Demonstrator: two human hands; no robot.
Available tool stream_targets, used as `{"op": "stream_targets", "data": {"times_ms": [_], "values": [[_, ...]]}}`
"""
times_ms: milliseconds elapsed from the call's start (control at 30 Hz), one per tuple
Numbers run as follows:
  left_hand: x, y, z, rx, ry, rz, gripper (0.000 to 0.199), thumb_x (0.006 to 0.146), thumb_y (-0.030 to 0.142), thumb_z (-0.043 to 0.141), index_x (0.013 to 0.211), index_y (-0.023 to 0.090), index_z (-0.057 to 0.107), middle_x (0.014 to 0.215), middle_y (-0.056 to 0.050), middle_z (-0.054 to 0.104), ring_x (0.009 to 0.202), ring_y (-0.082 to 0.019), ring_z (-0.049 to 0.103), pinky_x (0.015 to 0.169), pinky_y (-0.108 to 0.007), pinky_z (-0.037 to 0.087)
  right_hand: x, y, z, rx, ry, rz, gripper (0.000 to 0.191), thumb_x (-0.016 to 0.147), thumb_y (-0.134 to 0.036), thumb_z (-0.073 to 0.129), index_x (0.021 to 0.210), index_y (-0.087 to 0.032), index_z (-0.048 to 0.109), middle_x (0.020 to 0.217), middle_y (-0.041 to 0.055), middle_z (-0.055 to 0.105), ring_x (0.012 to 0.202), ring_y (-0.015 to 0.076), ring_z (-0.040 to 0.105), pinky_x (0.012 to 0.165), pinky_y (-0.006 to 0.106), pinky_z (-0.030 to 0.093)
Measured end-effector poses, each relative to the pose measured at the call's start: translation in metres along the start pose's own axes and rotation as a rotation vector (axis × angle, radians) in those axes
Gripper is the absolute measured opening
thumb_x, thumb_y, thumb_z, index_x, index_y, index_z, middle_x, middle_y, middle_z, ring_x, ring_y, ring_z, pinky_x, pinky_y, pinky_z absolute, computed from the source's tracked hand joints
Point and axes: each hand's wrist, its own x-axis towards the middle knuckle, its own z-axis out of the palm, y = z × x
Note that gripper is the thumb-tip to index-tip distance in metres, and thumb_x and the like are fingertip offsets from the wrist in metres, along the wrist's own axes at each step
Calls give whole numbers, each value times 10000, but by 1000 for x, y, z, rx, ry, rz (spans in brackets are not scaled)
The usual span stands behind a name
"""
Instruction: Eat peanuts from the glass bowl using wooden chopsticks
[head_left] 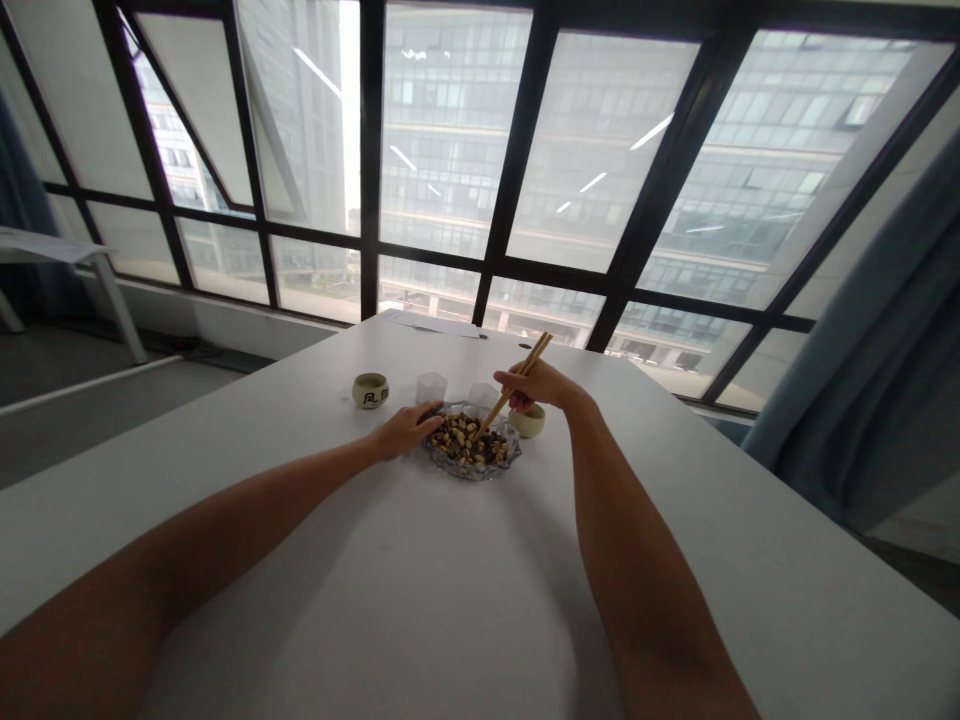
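A clear glass bowl (471, 468) with a wavy rim stands on the white table, filled with mixed nuts or beans (471, 440), light and dark. My left hand (407, 430) grips the bowl's left rim. Wooden chopsticks (534, 352) are held in my right hand (536, 385) above the bowl's right side, their tips down among the pieces. Whether the tips pinch a piece is too small to tell. Behind the bowl are two clear cups (431, 387), one partly hidden. A cream cup (529, 421) sits at the bowl's right, below my right hand.
Another cream cup (370, 391) with dark characters stands left of the bowl. Papers (435, 323) lie at the far edge of the table (360, 600), near two dark round spots. Windows are beyond, a curtain (862, 380) at right, another table (52, 245) at left.
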Motion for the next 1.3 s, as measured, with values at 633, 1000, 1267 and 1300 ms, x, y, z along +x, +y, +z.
{"op": "stream_targets", "data": {"times_ms": [633, 1000, 1267, 1300], "values": [[1, 6, 2, 3, 24, -3, 657, 911, 555, 434, 1386, 121, 568, 1346, -111, 649, 1245, -291, 602, 1096, -403, 440, -8, -31, 20, -137, -29, -62, 339, 922, -274, 682, 610, -162, 613, 503, 21, 671, 414, 105, 618, 415, 183, 526], [1, 6, 2, 6, 8, -6, 699, 911, 575, 417, 1401, 95, 552, 1357, -129, 638, 1246, -287, 599, 1094, -381, 437, -16, -35, 14, -76, -215, -47, 368, 900, -408, 702, 643, -149, 665, 523, 40, 684, 424, 117, 630, 422, 187, 525], [0, 6, 0, 31, 11, -2, 676, 920, 575, 413, 1394, 117, 560, 1339, -114, 652, 1232, -285, 611, 1086, -381, 447, -13, -29, 7, -171, -38, 8, 397, 908, -302, 703, 550, -159, 611, 466, 29, 646, 377, 106, 599, 376, 174, 507], [-1, 5, 0, 32, 11, -2, 677, 920, 579, 413, 1395, 120, 561, 1335, -112, 655, 1229, -287, 613, 1084, -384, 450, -13, -28, 5, -183, -8, 1, 396, 915, -285, 693, 549, -158, 609, 462, 26, 641, 373, 104, 595, 371, 173, 502]]}}
